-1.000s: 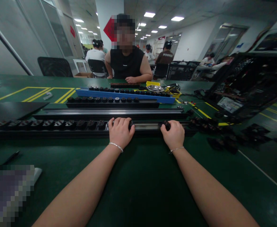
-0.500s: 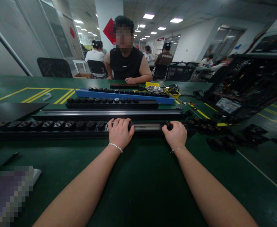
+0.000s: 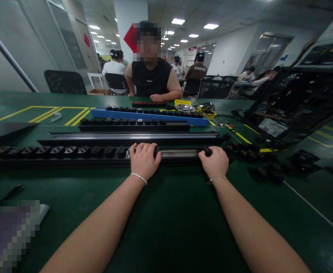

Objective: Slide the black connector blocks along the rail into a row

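Rail [image 3: 180,153], nearest of the set, ran left to right across the green table [image 3: 172,220]. Left stretch was done, lined with black modules [image 3: 83,151]; left hand [image 3: 145,156] gripped the row's right end. Metal strip between the hands was bare. Right hand [image 3: 216,160] gripped a black piece [image 3: 207,151] at the rail; seated or not, couldn't tell. Loose parts [image 3: 265,172] lay right, unfitted. Far side: second rail [image 3: 135,136] mostly bare, blue rail [image 3: 152,116] well filled.

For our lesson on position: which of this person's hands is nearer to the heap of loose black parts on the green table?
Right. The right hand, around a small black part, is left of the heap; the left hand is farther left along the black rail.
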Demonstrator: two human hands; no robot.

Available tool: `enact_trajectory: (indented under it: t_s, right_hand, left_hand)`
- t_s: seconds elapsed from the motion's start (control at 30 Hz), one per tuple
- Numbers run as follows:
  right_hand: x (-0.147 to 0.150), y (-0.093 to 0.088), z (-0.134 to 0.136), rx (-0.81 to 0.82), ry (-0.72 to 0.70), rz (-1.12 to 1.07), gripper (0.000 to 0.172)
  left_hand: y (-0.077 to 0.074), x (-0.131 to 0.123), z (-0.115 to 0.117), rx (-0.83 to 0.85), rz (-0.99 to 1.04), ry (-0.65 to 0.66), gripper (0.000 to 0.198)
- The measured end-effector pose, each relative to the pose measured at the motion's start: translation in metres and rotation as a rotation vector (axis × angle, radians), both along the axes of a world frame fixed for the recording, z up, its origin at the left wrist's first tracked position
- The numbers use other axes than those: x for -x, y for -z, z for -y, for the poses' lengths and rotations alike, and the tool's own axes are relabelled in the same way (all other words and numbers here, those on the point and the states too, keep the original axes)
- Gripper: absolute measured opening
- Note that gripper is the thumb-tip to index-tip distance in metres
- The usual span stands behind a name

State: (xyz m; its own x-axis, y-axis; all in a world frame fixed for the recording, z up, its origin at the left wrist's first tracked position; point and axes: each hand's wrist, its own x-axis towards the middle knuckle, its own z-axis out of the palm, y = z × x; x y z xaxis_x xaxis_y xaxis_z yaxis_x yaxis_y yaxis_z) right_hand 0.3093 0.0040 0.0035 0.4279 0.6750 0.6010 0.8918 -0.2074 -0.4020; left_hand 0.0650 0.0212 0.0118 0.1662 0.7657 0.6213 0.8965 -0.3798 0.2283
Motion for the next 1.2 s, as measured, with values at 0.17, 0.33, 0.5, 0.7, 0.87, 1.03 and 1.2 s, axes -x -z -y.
enact_trajectory:
  t_s: [0.17,0.33,0.5,0.7,0.87,1.03,1.2]
  right_hand:
    - [-0.004,0.0,0.0,-0.014,0.009,0.009,0.027]
    - [-0.008,0.0,0.0,0.0,0.034,0.0,0.028]
    - [-0.012,-0.001,0.0,0.011,0.047,-0.011,0.029]
    - [-0.016,-0.003,0.002,0.025,0.076,-0.008,0.032]
    - [-0.02,-0.001,0.0,0.028,0.1,-0.011,0.035]
    - [-0.024,0.003,-0.001,0.001,0.111,-0.014,0.034]
    - [-0.029,0.006,-0.002,-0.045,0.112,-0.006,0.032]
  left_hand:
    - [0.0,0.0,0.0,0.002,0.003,0.004,0.029]
    - [-0.001,0.0,0.0,0.016,0.006,0.007,0.03]
    - [-0.001,0.0,0.0,0.011,0.006,0.004,0.031]
    - [0.0,0.0,0.0,0.007,0.002,0.004,0.032]
    - [0.001,0.001,-0.001,-0.009,-0.008,0.005,0.031]
    - [0.002,0.0,-0.001,-0.021,-0.005,0.0,0.03]
    - [0.002,0.0,-0.001,-0.026,-0.006,0.003,0.03]
